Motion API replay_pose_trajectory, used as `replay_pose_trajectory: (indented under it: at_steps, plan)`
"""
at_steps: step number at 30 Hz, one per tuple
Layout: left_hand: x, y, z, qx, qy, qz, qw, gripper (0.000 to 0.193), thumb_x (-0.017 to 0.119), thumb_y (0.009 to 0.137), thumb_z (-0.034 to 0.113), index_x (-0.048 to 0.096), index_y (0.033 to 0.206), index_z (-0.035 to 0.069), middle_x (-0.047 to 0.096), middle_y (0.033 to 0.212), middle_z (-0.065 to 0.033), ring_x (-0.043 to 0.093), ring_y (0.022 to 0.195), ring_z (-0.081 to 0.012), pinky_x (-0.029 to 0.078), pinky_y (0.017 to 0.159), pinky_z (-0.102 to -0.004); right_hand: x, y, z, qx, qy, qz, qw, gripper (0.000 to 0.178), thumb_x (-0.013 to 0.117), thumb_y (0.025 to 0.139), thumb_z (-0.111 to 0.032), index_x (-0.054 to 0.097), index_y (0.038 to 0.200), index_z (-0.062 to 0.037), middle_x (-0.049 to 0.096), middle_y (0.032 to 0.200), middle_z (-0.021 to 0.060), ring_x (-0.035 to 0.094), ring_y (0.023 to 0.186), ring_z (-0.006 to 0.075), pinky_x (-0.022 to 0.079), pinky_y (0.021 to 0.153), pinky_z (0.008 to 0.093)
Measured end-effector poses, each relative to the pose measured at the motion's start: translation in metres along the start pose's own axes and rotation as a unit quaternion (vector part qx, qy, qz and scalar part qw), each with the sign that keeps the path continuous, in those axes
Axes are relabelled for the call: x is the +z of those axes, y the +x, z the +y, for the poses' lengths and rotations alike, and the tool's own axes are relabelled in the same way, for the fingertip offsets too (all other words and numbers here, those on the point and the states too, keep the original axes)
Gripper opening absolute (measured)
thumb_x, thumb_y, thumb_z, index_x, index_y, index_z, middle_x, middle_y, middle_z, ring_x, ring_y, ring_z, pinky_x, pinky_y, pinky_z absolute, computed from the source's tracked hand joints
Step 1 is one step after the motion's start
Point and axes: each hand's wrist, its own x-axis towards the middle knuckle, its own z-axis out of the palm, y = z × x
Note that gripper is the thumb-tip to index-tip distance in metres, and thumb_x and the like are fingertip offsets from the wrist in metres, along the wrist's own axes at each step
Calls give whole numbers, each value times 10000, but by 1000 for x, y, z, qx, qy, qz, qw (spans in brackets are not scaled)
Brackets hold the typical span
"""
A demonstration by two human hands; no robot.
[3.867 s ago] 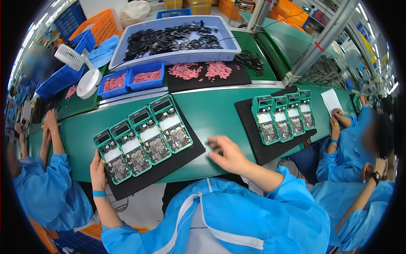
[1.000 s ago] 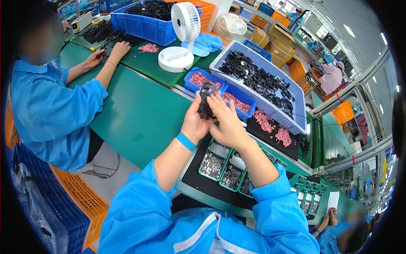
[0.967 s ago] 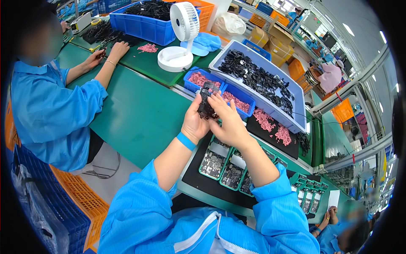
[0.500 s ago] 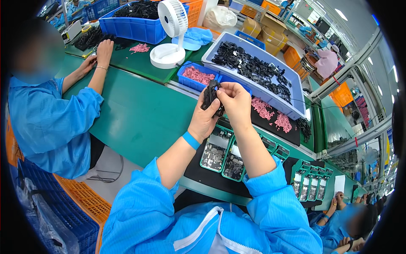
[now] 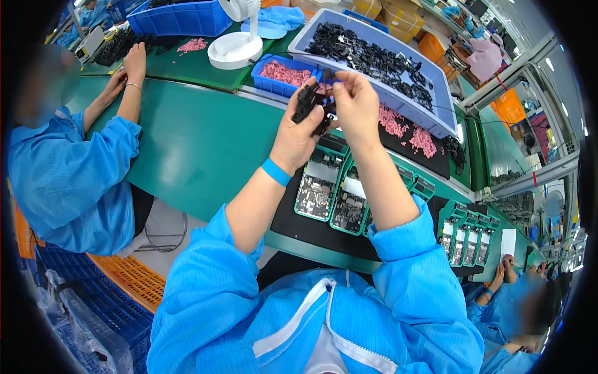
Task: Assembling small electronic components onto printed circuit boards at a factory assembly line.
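Right-hand fingers that lay flat across the black part a second ago are now bunched at its upper right end, and the part is tilted in the left hand. Farthest left, a co-worker [image 5: 71, 168] in blue bends over the green bench [image 5: 205, 137], hands near a dark pile [image 5: 115, 48]. Next come a blue crate [image 5: 180, 26] of black pieces, a small pink heap [image 5: 192, 45], a white fan [image 5: 235, 55] and a blue cap [image 5: 261, 31]. Nearer the middle, a blue bin [image 5: 271, 86] holds pink pieces, just behind the hands.

Above the bench, the left hand [image 5: 296, 137], a blue band at its wrist, grips the black part [image 5: 307, 104], thumb pressed on its near face and fingers wrapped behind. Beside it, the right hand [image 5: 360, 112] has thumb and fingertips drawn close at the part; I cannot tell what, if anything, they pinch.

Below both hands, green-edged boards [image 5: 316, 198] lie on a black mat [image 5: 293, 230], some hidden by the right forearm. Behind the right hand are more pink pieces [image 5: 422, 142] and a large tub [image 5: 443, 118] of black parts. Farther right stand four more boards [image 5: 462, 246], then a white sheet [image 5: 508, 243] by another person's hands [image 5: 507, 265].
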Motion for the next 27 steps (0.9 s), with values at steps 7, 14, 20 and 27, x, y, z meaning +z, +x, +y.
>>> replay_pose_trajectory:
  at_steps: [7,14,20,27]
  plan:
    - [-25,10,11,27,-83,95,992,370,512,974,127,396,1325,143,568,1175,-120,595,1073,-289,552,847,-438,-35,-67,-11,-252,-289,-104,918,218,592,811,-4,605,1018,-71,593,813,71,569,804,251,367,898,435]
    - [-29,12,12,40,-62,94,993,300,513,978,192,484,1215,10,572,1191,-153,570,1126,-336,536,888,-436,-49,-156,3,-241,-368,-236,866,311,601,715,41,611,1002,-80,559,796,59,554,854,254,310,968,508]
    - [-31,11,10,33,-49,91,994,301,510,980,201,496,1202,0,577,1173,-147,575,1120,-324,538,889,-429,-44,-158,9,-268,-378,-250,850,316,588,701,30,614,996,-81,557,810,49,550,876,240,306,986,519]
    - [-28,12,9,33,-39,89,995,306,530,971,240,504,1180,19,580,1172,-140,574,1124,-329,535,895,-440,-46,-163,10,-299,-375,-241,844,235,604,709,-1,643,920,-95,557,825,36,549,880,235,311,986,508]
